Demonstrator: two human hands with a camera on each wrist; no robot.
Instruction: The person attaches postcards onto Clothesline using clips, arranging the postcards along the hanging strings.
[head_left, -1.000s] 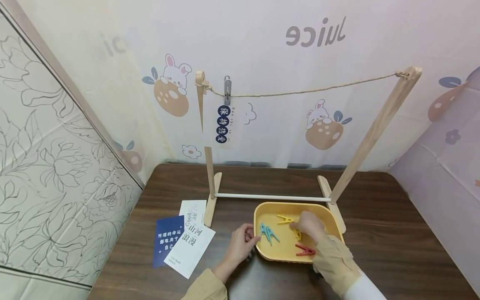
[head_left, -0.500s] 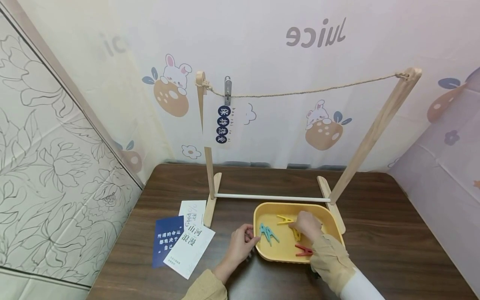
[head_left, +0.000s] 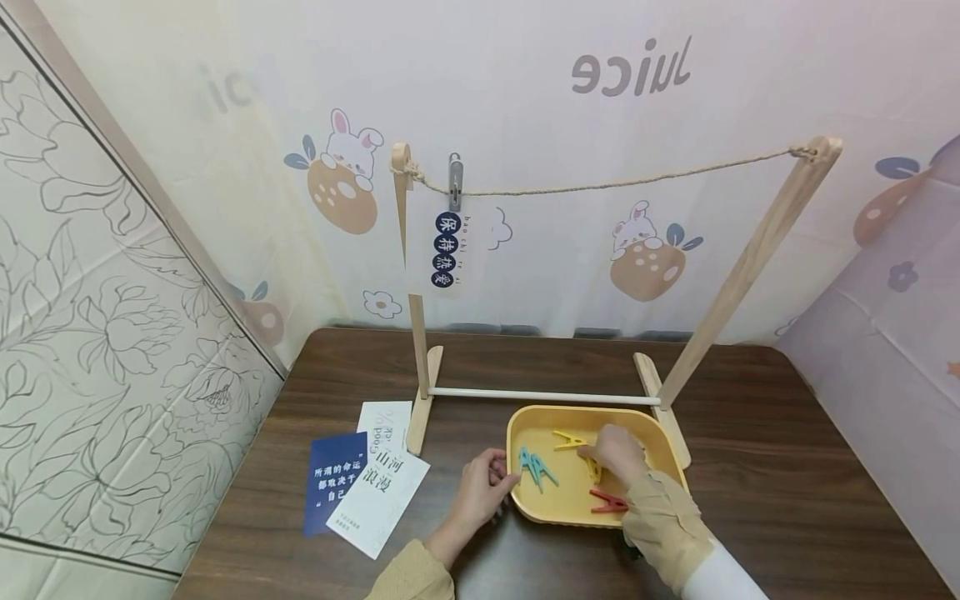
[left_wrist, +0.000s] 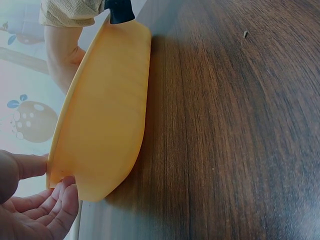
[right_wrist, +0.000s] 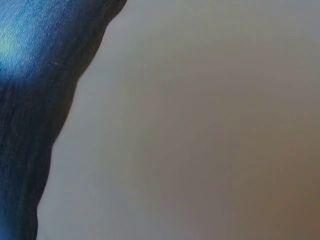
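Dark wood counter [head_left: 750, 467] under both hands | wooden rack [head_left: 750, 250] beyond them | yellow tray [head_left: 525, 425]: my left hand [head_left: 480, 487] grips its rim, steadying it | right hand [head_left: 617, 450] inside, over a yellow peg [head_left: 594, 468]; grip unclear.

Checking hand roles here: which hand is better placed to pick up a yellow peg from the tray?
Probably right: the right hand is inside the tray over a yellow peg; the left hand holds the rim.

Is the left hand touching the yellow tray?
Touching. The left wrist view shows the left hand with its thumb and fingertips against the yellow tray at its rim.
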